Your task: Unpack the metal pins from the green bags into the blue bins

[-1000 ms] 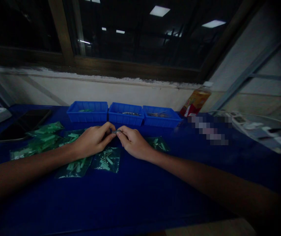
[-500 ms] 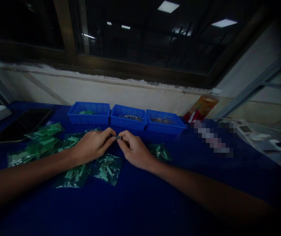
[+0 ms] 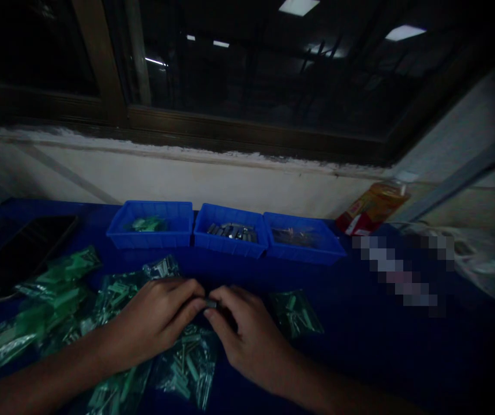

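My left hand (image 3: 172, 311) and my right hand (image 3: 241, 328) meet in front of me. Pinched between the fingertips of both is a small dark grey metal piece (image 3: 211, 304), mostly covered by the fingers. Below the hands lies a clear bag with light green parts and screws (image 3: 187, 363). Another such bag (image 3: 297, 313) rests to the right of my right hand. More filled bags (image 3: 48, 311) are heaped under and left of my left forearm.
Along the wall stand three blue bins: one with green pieces (image 3: 156, 239), one with grey metal pieces (image 3: 230, 248), one with thin screw-like parts (image 3: 303, 253). A dark flat tablet-like device (image 3: 22, 248) lies at left. A bottle with orange contents (image 3: 377, 204) stands back right.
The view has shifted, so hands, bags and bins appear lower and larger. Both hands keep their pinch on the small metal piece.
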Motion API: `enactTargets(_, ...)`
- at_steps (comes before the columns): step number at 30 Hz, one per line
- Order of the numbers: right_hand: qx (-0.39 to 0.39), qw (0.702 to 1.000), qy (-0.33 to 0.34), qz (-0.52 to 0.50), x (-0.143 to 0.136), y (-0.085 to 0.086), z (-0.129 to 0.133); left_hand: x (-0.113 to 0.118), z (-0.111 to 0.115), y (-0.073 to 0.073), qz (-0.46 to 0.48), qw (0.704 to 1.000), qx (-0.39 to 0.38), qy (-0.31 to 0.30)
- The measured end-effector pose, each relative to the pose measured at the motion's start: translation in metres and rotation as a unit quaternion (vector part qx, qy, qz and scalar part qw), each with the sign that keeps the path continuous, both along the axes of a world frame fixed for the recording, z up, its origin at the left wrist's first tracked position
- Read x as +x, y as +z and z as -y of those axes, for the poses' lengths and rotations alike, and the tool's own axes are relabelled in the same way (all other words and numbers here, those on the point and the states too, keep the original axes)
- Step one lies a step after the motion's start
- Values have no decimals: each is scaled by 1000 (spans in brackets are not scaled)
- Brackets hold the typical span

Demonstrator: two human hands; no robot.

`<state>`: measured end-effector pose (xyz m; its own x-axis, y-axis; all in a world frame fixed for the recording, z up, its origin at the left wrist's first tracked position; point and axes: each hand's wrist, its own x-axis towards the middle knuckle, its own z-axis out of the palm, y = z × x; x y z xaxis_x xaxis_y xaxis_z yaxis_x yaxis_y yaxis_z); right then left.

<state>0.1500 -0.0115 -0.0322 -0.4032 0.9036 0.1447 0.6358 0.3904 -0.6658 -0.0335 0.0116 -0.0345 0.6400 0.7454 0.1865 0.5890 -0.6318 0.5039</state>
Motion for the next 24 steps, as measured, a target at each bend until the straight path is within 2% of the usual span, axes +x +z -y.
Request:
enactTargets(3, -8, 1000, -1, 13, -1, -1, 2, 1, 0, 0, 32, 999, -40, 14)
enactTargets(7, 14, 999, 6, 28, -3, 0, 0, 2, -3, 1, 38, 999, -33, 18)
enactTargets(12, 45, 999, 21, 20, -4, -2, -5, 1, -4, 3, 21, 999, 17, 32)
enactTargets(18, 75, 996, -29, -45, -8, -2, -9, 0, 0, 4, 24, 992, 111, 53)
enactTargets(24, 95, 995, 5, -41, -10, -1, -9, 0, -1, 1, 14, 981, 185, 51)
